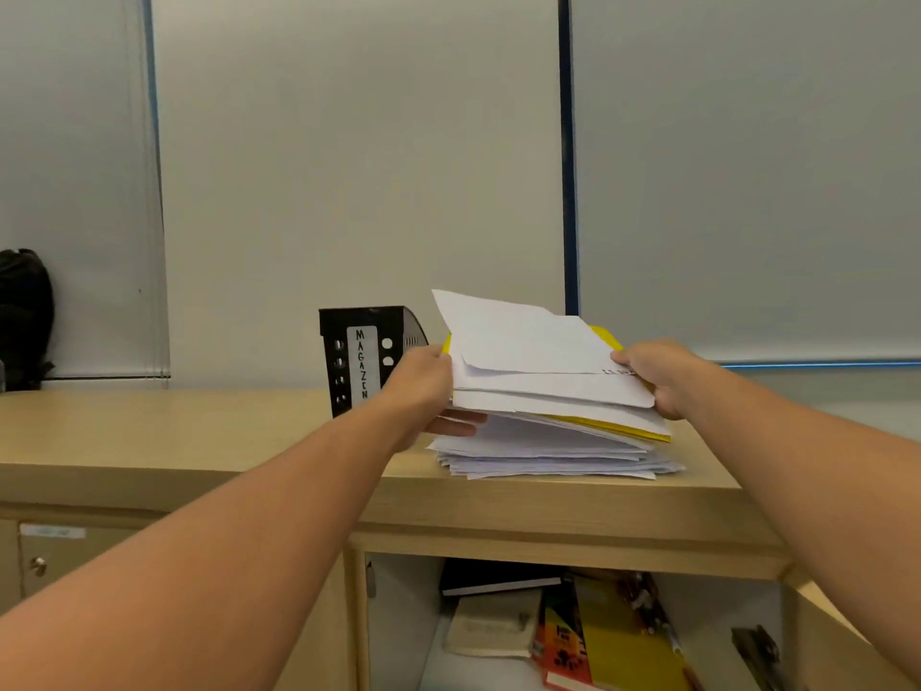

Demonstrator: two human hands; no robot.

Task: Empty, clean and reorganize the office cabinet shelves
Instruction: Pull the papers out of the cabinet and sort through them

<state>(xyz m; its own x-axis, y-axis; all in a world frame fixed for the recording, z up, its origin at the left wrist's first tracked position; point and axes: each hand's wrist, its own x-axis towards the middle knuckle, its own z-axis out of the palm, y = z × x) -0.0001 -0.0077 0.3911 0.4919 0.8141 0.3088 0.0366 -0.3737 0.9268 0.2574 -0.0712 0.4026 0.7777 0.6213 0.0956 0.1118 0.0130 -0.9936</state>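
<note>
Two hands: left hand (pixel 423 386) and right hand (pixel 658 376) grip upper papers (pixel 538 371) by the ends.
Below: probably touching the stack (pixel 548 453).

Pale grey roller blinds (pixel 349 167) are hanging across the whole back wall, dark blue window frames (pixel 568 157) showing between them — soft, even light is filtering through. A black backpack (pixel 25 316) is sitting at the far left.
</note>
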